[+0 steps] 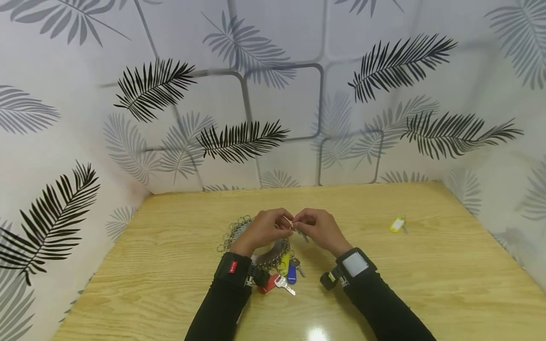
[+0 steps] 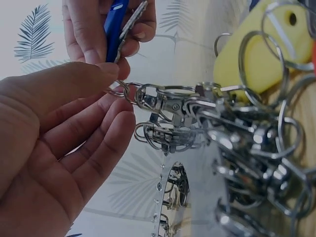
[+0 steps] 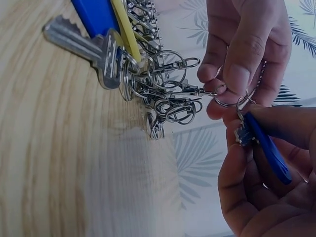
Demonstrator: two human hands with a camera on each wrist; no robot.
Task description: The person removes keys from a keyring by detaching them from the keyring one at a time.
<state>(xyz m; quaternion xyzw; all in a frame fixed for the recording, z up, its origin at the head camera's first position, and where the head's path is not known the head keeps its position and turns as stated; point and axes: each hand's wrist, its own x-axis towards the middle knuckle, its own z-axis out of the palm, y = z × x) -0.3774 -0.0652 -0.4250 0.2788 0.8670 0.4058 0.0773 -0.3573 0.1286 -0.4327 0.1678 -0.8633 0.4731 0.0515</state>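
My left hand pinches a metal split ring between thumb and fingers; a swivel clasp links that ring to a round holder hung with many clasps and rings. Facing it, my right hand holds a blue key tag and a silver key, right at the same ring. In the right wrist view, a small ring joins tag and key beside the left fingertips. The left hand and forearm hide part of the round holder in the head view.
By the holder's near edge lie a yellow tag, another blue tag, a red tag and keys. Farther right, a yellow tag with a key lies on the wooden table. A leaf-patterned covering stands behind.
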